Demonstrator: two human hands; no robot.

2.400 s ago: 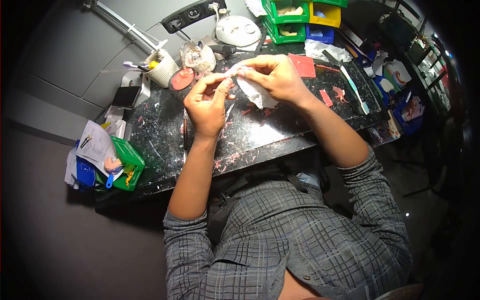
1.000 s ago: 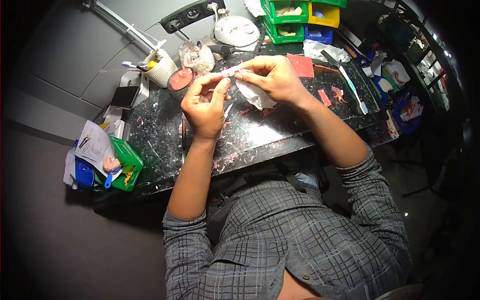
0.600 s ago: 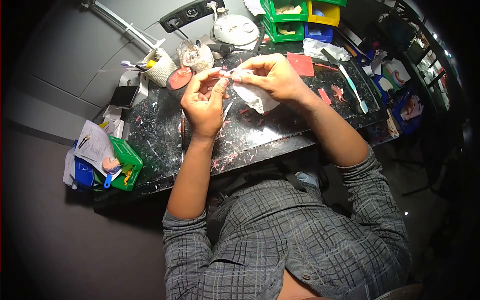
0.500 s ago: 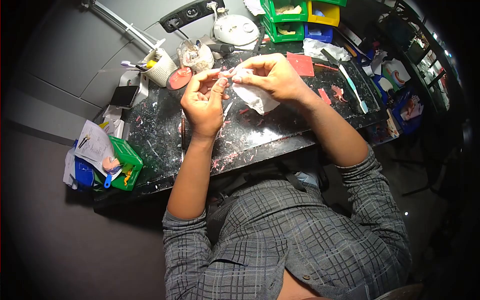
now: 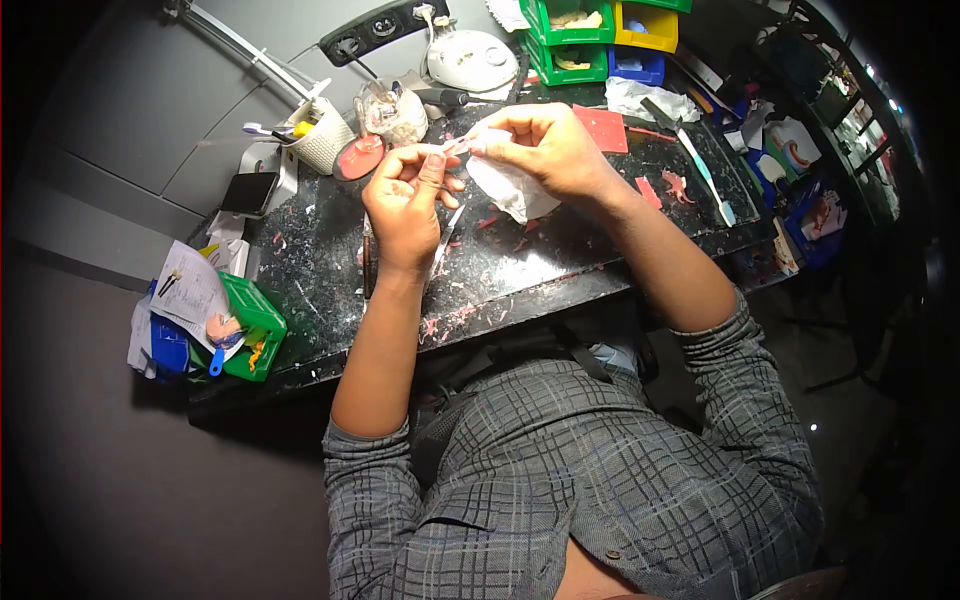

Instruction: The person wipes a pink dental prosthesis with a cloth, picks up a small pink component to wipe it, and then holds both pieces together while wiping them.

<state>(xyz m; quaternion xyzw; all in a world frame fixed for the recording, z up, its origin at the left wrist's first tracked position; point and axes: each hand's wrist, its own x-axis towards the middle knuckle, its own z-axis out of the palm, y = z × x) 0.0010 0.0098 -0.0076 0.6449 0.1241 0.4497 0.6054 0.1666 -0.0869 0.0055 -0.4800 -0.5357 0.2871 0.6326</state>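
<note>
My left hand (image 5: 405, 205) pinches a small pink and whitish piece (image 5: 455, 147) between thumb and forefinger. On the other side of that piece, my right hand (image 5: 545, 150) has its thumb and fingers closed, with a crumpled white cloth (image 5: 512, 190) hanging from it over the bench. The piece is too small to make out clearly. Below the hands, pink scraps lie on the black speckled bench (image 5: 500, 270). A round red wax dish (image 5: 360, 157) stands just beyond my left hand.
A holder with brushes (image 5: 322, 140), a glass jar (image 5: 392, 112) and a white device (image 5: 472, 60) stand at the back. Right of my hands lie a red sheet (image 5: 601, 130) and a toothbrush (image 5: 706, 175). A green bin (image 5: 252, 325) is at the left edge.
My left thumb and fingers have shifted slightly, and more of the small piece shows between my hands. The white cloth has moved slightly.
</note>
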